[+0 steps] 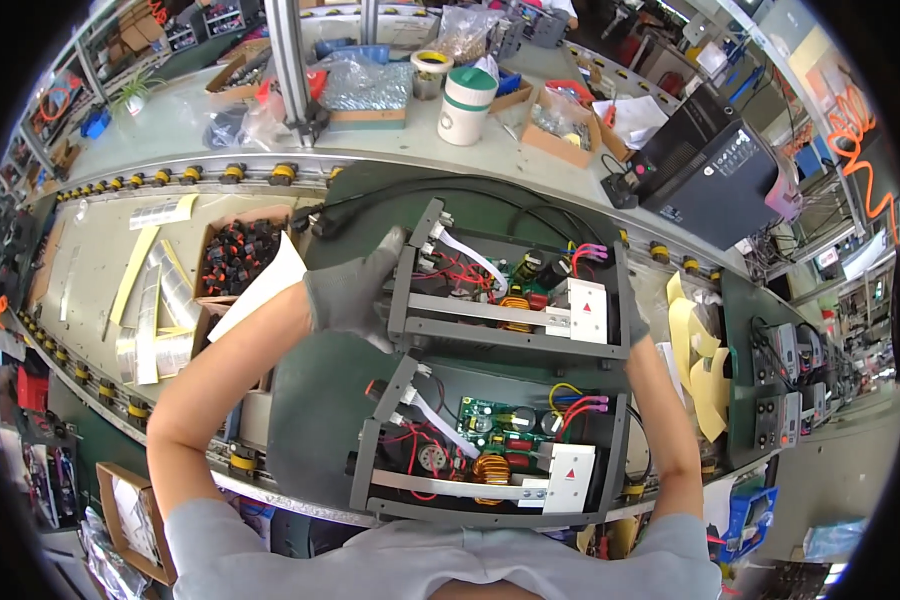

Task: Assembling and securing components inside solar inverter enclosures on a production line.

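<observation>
Two dark metal-cased electronic units without covers lie one behind the other on a dark green mat (305,420). My gloved left hand (355,292) grips the left end panel of the far unit (470,328), thumb and fingers spread along it. At the same unit's right end is my gloved right hand (635,312), its fingers mostly hidden behind the case wall. Inside the far unit show a copper coil, red wires, a white ribbon cable and a white plate (588,310). The near unit (450,505), with similar parts, sits close to my body, untouched.
A black cable (440,183) runs behind the far unit. On the left are a box of black connectors (240,258) and label strips (150,310). Yellow paper strips (708,370) and small bench instruments (778,420) lie right. A computer tower (715,180) and lidded cup (467,105) stand behind.
</observation>
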The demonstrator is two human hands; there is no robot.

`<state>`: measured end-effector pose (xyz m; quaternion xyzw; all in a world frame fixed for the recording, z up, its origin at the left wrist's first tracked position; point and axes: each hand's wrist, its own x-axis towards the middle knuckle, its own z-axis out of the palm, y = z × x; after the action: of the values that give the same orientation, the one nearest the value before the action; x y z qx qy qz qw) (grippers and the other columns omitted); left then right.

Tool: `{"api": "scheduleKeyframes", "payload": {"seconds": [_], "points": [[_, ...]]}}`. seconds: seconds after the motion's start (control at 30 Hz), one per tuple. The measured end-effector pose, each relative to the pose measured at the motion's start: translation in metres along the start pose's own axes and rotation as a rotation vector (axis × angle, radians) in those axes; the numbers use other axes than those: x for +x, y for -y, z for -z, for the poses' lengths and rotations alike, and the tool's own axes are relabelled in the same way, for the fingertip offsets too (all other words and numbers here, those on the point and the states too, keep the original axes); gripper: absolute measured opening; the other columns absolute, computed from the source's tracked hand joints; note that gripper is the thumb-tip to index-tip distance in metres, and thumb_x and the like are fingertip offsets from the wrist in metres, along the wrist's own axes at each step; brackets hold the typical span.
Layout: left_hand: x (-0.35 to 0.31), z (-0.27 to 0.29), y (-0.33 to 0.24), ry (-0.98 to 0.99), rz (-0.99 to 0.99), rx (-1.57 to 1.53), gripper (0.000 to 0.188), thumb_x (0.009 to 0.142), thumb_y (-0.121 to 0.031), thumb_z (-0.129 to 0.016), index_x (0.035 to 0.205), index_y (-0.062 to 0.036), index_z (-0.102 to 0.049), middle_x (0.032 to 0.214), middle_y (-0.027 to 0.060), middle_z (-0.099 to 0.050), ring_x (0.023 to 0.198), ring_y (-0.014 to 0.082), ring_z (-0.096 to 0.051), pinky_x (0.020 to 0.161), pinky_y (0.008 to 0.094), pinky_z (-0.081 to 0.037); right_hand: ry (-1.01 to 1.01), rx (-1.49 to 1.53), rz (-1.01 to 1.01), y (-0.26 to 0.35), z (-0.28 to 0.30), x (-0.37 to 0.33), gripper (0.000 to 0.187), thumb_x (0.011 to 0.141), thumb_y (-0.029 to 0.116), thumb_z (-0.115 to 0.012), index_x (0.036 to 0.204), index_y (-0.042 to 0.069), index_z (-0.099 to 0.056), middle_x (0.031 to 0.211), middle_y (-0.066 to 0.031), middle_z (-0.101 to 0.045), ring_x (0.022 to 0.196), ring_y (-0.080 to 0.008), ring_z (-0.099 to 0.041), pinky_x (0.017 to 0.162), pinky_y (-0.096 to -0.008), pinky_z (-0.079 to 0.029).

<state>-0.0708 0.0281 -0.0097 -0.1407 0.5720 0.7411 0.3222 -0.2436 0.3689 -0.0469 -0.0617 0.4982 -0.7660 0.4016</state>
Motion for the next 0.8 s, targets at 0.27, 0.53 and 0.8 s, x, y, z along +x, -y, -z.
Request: {"api": "scheduleKeyframes", "payload": {"seconds": [0.27,0.53,0.8], "points": [[0.056,0.027,0.037,-0.596,-0.888,0.389,0.073,0.092,-0.065,-0.025,0.133,-0.0065,-0.040,0.095,0.0009,-0.056,0.072,0.0073,-0.048,0.064,0.0215,-0.044,0.015,-0.108,0.546,-0.013,-0.035,-0.030,0.055,0.093,0.038,-0.046,0.141,0.013,-0.034,0.113,-0.0081,-0.056,0.104,-0.0168,-0.052,0.093,-0.0344,-0.043],[-0.014,0.006,0.073,-0.652,-0.464,0.371,0.069,0.092,-0.058,-0.037,0.138,-0.0076,-0.033,0.125,0.0180,-0.051,0.118,0.0235,-0.048,0.101,0.0335,-0.033,-0.381,-0.899,0.357,0.010,-0.047,-0.146,0.037,0.095,0.026,-0.043,0.089,-0.004,-0.064,0.079,-0.0091,-0.067,0.072,-0.0127,-0.060,0.070,-0.0274,-0.047],[-0.093,-0.057,0.172,-0.230,-0.398,0.264,0.065,0.094,-0.058,-0.030,0.140,-0.0127,-0.031,0.125,0.0115,-0.052,0.100,0.0228,-0.061,0.083,0.0382,-0.050,-0.492,-0.289,0.196,-0.123,-0.009,-0.213,0.065,0.092,0.059,-0.038,0.131,0.008,-0.047,0.115,-0.0104,-0.059,0.104,-0.0195,-0.057,0.087,-0.0316,-0.047]]}}
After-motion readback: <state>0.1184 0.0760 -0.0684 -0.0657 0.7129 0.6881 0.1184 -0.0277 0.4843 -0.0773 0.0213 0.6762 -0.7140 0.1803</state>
